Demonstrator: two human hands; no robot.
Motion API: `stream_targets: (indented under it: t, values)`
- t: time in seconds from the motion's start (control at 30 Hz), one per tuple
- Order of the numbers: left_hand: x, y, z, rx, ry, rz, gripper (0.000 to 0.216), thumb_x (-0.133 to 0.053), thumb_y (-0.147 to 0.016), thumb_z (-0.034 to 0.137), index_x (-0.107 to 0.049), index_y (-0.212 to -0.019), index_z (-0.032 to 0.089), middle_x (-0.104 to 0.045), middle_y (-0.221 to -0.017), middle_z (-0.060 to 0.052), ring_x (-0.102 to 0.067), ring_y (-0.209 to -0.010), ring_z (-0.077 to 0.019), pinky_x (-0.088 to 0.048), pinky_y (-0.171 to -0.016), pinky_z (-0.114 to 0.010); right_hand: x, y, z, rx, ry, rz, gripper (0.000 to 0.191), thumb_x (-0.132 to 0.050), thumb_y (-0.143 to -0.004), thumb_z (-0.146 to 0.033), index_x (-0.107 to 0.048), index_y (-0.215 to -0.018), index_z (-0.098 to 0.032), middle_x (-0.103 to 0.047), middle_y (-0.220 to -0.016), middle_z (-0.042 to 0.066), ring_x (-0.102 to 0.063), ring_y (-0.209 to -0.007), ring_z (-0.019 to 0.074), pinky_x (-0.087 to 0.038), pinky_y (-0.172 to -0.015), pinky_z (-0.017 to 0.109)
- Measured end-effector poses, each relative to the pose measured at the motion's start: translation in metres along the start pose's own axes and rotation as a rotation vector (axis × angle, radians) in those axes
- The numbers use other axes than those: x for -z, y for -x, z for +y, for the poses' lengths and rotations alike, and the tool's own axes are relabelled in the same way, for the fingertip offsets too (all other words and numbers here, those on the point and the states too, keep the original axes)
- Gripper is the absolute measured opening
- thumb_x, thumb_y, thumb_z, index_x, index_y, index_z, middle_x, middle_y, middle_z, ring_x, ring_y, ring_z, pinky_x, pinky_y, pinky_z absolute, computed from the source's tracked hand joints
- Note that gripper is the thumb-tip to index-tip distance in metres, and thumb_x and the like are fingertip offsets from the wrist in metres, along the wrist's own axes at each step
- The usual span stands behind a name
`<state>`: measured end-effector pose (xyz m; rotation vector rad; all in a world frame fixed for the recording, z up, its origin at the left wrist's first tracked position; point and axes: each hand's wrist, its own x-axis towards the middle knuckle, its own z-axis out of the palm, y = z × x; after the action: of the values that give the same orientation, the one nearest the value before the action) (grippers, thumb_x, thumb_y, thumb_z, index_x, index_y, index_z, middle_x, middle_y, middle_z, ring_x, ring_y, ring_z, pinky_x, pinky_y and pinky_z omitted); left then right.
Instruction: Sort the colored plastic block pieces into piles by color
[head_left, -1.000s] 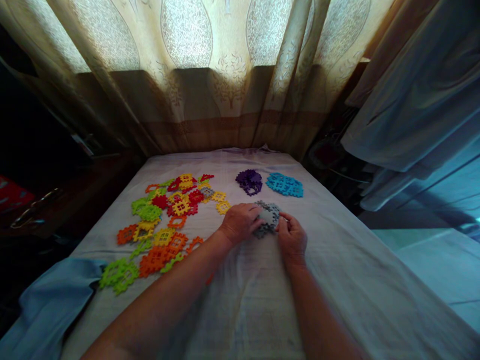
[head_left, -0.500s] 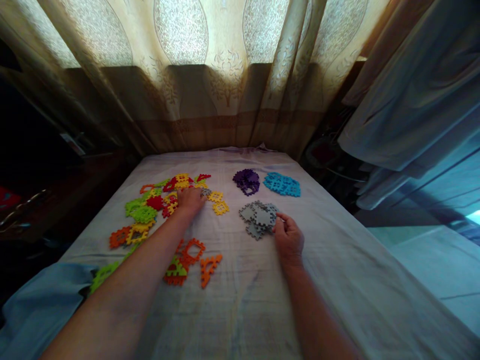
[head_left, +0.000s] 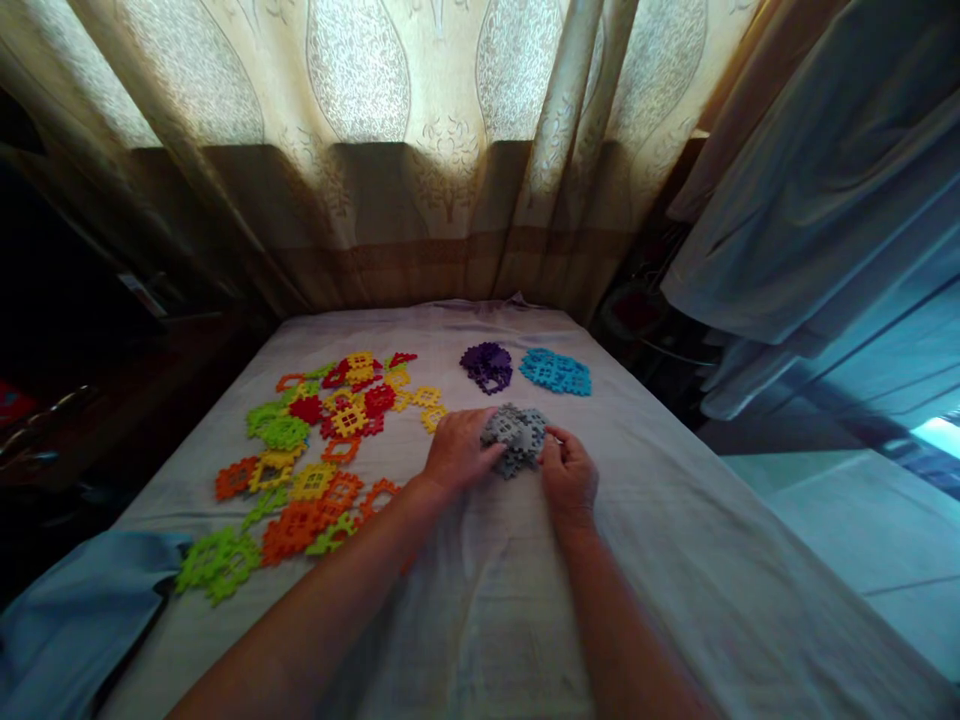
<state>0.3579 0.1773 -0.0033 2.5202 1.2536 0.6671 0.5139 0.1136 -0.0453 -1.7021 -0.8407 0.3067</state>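
A small heap of grey toothed plastic tiles [head_left: 514, 432] lies in the middle of a bed covered with a pale sheet [head_left: 675, 560]. My left hand [head_left: 457, 452] rests against the heap's left side, fingers curled on the tiles. My right hand [head_left: 568, 476] touches the heap's right edge, its fingers pinched on a grey tile. Behind the heap sit a purple pile [head_left: 487, 365] and a blue pile [head_left: 556, 371]. To the left spreads a loose scatter of red, yellow, orange and green tiles [head_left: 315, 450].
Patterned curtains [head_left: 390, 150] hang close behind the bed's far edge. A blue cloth [head_left: 67, 620] lies at the near left corner. Grey-blue fabric [head_left: 817, 200] hangs at the right. Dark furniture stands along the left side.
My left hand went out to the coloured scatter half a second ago and has come back to the grey heap. My right hand stayed at the heap's right edge.
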Motion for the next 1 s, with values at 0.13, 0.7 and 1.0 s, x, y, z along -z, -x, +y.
stream_targets:
  t: [0.13, 0.7, 1.0]
  values:
    - [-0.008, 0.008, 0.010, -0.055, 0.027, 0.000, 0.064, -0.076, -0.078, 0.038, -0.055, -0.136, 0.022, -0.064, -0.136, -0.011, -0.059, -0.124, -0.0264, -0.043, -0.109, -0.042, -0.001, -0.001, 0.003, -0.008, -0.009, 0.006, 0.052, -0.044, -0.080, -0.055, -0.071, -0.100, -0.016, -0.064, -0.059, 0.002, -0.058, -0.059, 0.0189, -0.045, -0.062, 0.029]
    - [0.036, 0.001, -0.066, 0.102, -0.485, -0.332, 0.044, -0.038, -0.098, 0.040, -0.055, -0.137, 0.026, -0.051, -0.150, -0.011, -0.046, -0.137, -0.0313, -0.032, -0.112, -0.056, -0.010, 0.016, 0.002, 0.408, 0.471, -0.117, 0.079, -0.069, -0.075, -0.059, -0.051, -0.141, -0.019, -0.029, -0.157, 0.022, -0.032, -0.142, 0.0428, -0.030, -0.109, 0.062]
    - [0.079, -0.010, -0.080, 0.113, -0.564, -0.344, 0.045, -0.046, -0.093, 0.053, -0.075, -0.101, 0.020, -0.074, -0.107, -0.013, -0.066, -0.104, -0.0299, -0.046, -0.093, -0.043, -0.017, -0.014, -0.004, 0.438, 0.605, -0.332, 0.067, -0.070, -0.077, -0.056, -0.060, -0.137, -0.027, -0.040, -0.154, 0.016, -0.038, -0.139, 0.0403, -0.034, -0.108, 0.059]
